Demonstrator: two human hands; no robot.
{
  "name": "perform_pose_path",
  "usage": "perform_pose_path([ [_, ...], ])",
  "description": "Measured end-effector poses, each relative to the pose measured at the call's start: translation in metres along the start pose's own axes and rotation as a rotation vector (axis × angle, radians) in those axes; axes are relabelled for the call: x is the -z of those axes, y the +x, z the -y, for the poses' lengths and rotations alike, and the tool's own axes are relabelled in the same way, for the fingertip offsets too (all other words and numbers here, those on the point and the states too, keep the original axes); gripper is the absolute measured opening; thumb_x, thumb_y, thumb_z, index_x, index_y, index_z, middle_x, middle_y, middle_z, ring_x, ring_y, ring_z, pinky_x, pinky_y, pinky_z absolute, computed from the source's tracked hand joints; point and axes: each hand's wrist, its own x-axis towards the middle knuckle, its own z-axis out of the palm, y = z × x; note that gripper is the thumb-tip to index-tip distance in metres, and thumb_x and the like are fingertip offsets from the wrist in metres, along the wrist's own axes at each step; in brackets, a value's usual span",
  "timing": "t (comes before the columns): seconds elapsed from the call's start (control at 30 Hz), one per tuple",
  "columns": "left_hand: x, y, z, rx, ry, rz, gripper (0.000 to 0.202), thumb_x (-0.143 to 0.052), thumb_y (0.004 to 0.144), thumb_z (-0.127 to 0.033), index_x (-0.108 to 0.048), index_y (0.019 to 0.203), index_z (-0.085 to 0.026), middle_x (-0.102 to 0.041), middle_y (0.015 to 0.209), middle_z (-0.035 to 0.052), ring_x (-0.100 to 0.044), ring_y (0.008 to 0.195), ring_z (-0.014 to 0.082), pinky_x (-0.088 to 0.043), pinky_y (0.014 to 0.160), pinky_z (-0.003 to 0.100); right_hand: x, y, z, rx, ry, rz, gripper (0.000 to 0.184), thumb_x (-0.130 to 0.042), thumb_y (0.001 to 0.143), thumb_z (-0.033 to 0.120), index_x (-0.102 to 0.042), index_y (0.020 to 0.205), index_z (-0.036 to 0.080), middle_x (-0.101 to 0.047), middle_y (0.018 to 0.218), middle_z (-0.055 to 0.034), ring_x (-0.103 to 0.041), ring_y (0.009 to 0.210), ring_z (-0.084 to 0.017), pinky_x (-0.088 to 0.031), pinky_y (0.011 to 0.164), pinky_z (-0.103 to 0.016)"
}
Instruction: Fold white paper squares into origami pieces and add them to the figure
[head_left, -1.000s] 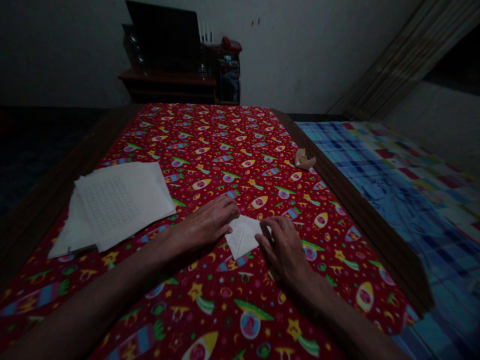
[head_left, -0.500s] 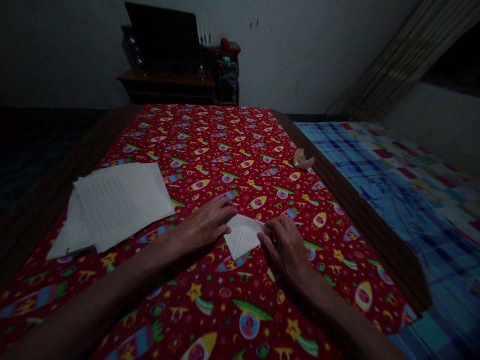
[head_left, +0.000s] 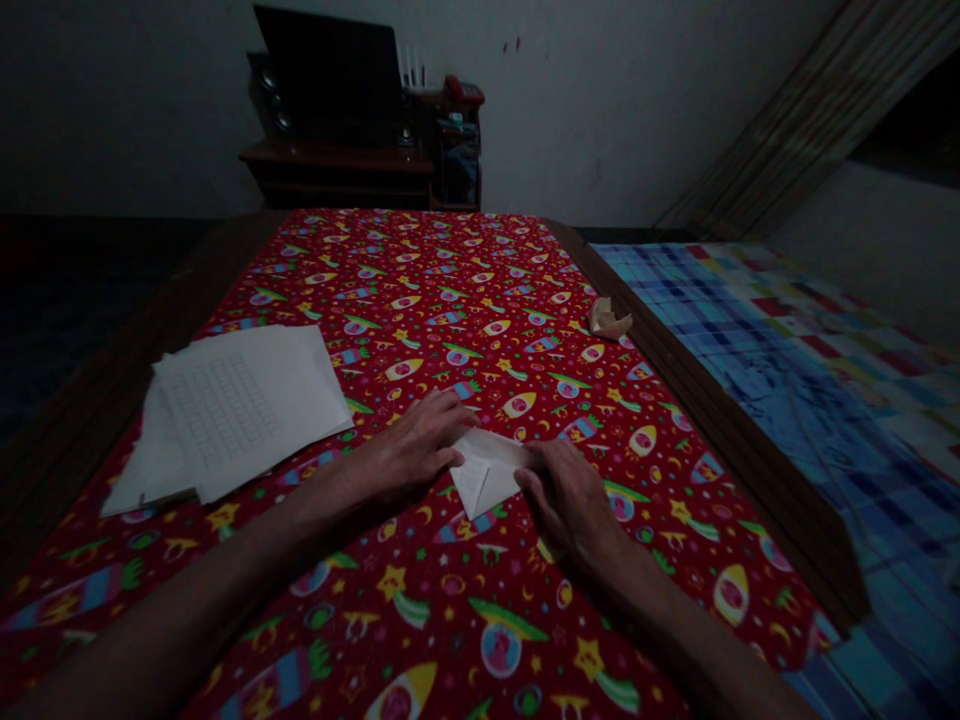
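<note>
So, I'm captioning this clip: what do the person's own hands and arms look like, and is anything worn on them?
The left hand and right hand are bare, ungloved. The forearms show no sleeves, watch or bracelet; in this dim light, small rings are hard to rule out.

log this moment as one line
left hand: at folded paper's left edge | right hand: at its right edge | paper stack: left, on red cloth

Dark bench (head_left: 750, 470), red patterned cloth (head_left: 450, 570)
I see white sheets (head_left: 255, 410) at left, folded paper (head_left: 489, 475) to their right, a crumpled brown scrap (head_left: 609, 321) farther off.
</note>
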Motion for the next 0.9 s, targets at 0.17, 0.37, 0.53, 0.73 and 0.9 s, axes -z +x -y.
perform_pose_path([
  [0.17, 0.001, 0.002, -0.004, -0.026, -0.013, -0.012, 0.027, -0.06, 0.079, -0.017, -0.053, 0.105, -0.022, -0.049, 0.104, 0.0045, -0.045, 0.1, 0.0222, -0.042, 0.087, 0.037, 0.001, 0.008, 0.005, -0.005, -0.062, 0.043, 0.015, -0.052, 0.088, 0.035, -0.055, 0.088, 0.02, -0.057, 0.082, -0.0051, -0.051, 0.076, -0.019, -0.041, 0.067, -0.031],
  [0.37, 0.002, 0.005, -0.014, -0.054, 0.03, 0.021, 0.016, -0.055, 0.085, -0.023, -0.055, 0.1, -0.019, -0.053, 0.101, 0.0057, -0.047, 0.099, 0.0222, -0.039, 0.086, 0.036, -0.001, 0.015, 0.007, -0.035, -0.037, 0.057, 0.015, -0.055, 0.087, 0.034, -0.056, 0.083, 0.02, -0.058, 0.081, -0.0043, -0.05, 0.076, -0.019, -0.039, 0.069, -0.031],
  [0.53, -0.003, 0.009, -0.014, -0.049, 0.018, 0.024, 0.007, -0.053, 0.087, -0.023, -0.055, 0.085, -0.017, -0.059, 0.086, 0.0026, -0.054, 0.083, 0.0171, -0.041, 0.076, 0.029, 0.0, 0.015, 0.007, -0.01, 0.025, 0.039, 0.009, -0.055, 0.086, 0.026, -0.056, 0.081, 0.019, -0.058, 0.078, -0.004, -0.05, 0.074, -0.019, -0.039, 0.067, -0.03],
  [0.73, -0.004, -0.001, -0.007, -0.211, 0.258, -0.068, 0.019, -0.042, 0.093, -0.021, -0.057, 0.082, -0.016, -0.059, 0.084, 0.0044, -0.052, 0.08, 0.0166, -0.04, 0.074, 0.029, 0.0, 0.009, 0.005, 0.139, -0.061, 0.026, 0.012, -0.048, 0.089, 0.017, -0.058, 0.084, 0.018, -0.058, 0.08, -0.0057, -0.048, 0.077, -0.019, -0.039, 0.067, -0.031],
  [0.9, 0.0, -0.019, -0.006, -0.304, 0.457, -0.051, 0.019, -0.042, 0.093, -0.017, -0.06, 0.098, -0.015, -0.061, 0.096, 0.0072, -0.053, 0.09, 0.0201, -0.041, 0.077, 0.033, 0.004, -0.002, 0.0, 0.344, -0.166, 0.052, 0.019, -0.048, 0.089, 0.016, -0.059, 0.105, 0.016, -0.059, 0.091, -0.009, -0.047, 0.081, -0.019, -0.041, 0.071, -0.035],
])
